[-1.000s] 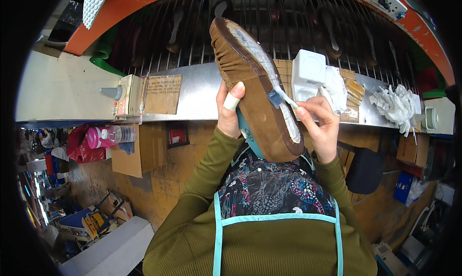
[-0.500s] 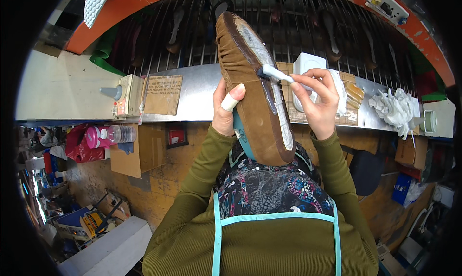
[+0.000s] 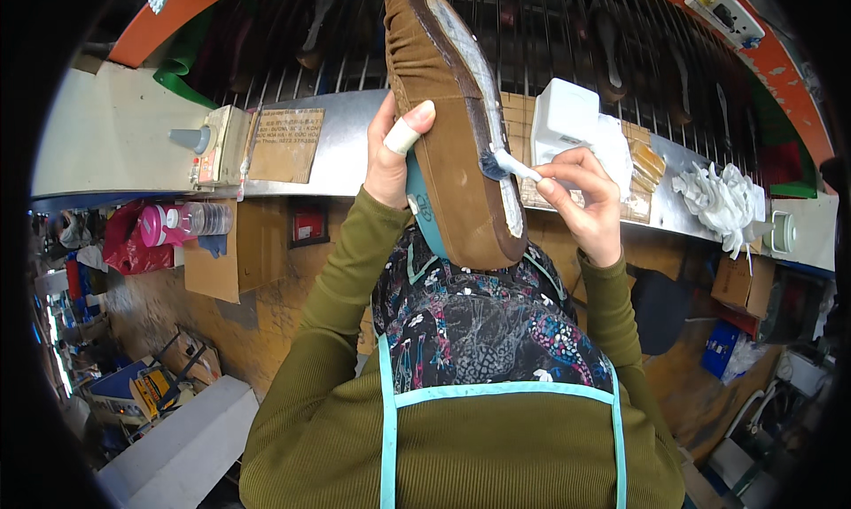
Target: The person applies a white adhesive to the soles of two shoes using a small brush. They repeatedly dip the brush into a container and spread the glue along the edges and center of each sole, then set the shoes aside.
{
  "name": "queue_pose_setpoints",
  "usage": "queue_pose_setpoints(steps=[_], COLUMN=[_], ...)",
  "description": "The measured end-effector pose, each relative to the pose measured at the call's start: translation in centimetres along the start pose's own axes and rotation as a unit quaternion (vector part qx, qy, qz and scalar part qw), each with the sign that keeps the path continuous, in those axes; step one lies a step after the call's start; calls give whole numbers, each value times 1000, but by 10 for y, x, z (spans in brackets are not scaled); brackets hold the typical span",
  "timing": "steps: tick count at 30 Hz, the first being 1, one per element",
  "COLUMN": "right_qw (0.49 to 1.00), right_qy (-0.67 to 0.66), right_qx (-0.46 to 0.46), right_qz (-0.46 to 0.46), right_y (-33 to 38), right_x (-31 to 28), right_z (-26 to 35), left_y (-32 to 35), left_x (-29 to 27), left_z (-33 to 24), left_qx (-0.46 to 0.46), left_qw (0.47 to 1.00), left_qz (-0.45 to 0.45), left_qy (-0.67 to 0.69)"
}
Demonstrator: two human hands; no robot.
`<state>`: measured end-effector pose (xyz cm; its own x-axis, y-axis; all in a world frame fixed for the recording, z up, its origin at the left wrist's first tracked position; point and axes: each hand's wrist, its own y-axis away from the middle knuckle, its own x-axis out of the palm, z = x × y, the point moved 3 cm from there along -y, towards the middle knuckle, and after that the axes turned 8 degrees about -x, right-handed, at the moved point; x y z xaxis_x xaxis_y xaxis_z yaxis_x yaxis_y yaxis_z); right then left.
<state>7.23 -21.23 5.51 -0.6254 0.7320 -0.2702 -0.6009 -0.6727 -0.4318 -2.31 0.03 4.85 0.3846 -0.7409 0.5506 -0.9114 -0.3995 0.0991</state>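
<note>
A brown suede shoe upper [image 3: 450,168] on a teal last [image 3: 425,209] is held up before me, its pale underside turned to the right. My left hand [image 3: 390,159] is closed round its left side, with a white wrap on the thumb. Between the fingertips of my right hand [image 3: 587,203] is a small brush with a white handle [image 3: 517,166]. The brush's dark bristles touch the edge of the underside, in the nearer half of the shoe. A dark, wet-looking band runs along that edge.
Behind the shoe is a metal ledge [image 3: 350,137] with a white container [image 3: 565,114], crumpled white gloves [image 3: 722,203] and a cardboard piece [image 3: 288,145]. Beyond it runs a rack of metal bars [image 3: 355,74] with several shoes below. A cardboard box [image 3: 235,252] stands at the left.
The brush has slid along the underside's edge toward the near end of the shoe. The shoe, with my left hand, sits slightly higher and further left in view.
</note>
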Motion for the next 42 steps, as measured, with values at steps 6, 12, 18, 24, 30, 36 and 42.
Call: queue_pose_setpoints(steps=[6, 12, 18, 24, 30, 36, 42], right_qw=[999, 999, 997, 994, 987, 982, 984], right_qy=[22, 46, 76, 100, 128, 129, 78], right_qx=[27, -10, -35, -52, -94, -136, -159], right_qz=[12, 1, -3, -7, -2, 3, 18], right_y=[16, 28, 35, 31, 18, 0, -17], right_x=[-8, -15, -26, -35, -44, -51, -51], right_z=[9, 13, 16, 23, 29, 32, 32], left_y=[-9, -19, -31, -34, -39, -45, -37], left_x=[-6, -8, -7, 7, 16, 20, 23], left_z=[4, 15, 25, 29, 37, 51, 58], left_qx=[-23, -67, -116, -166, -234, -274, -349], left_qw=[1000, 997, 992, 984, 967, 951, 921], left_qz=[20, 26, 11, 19, 19, 49, 79], left_qy=[-7, 24, 42, 58, 96, 131, 155])
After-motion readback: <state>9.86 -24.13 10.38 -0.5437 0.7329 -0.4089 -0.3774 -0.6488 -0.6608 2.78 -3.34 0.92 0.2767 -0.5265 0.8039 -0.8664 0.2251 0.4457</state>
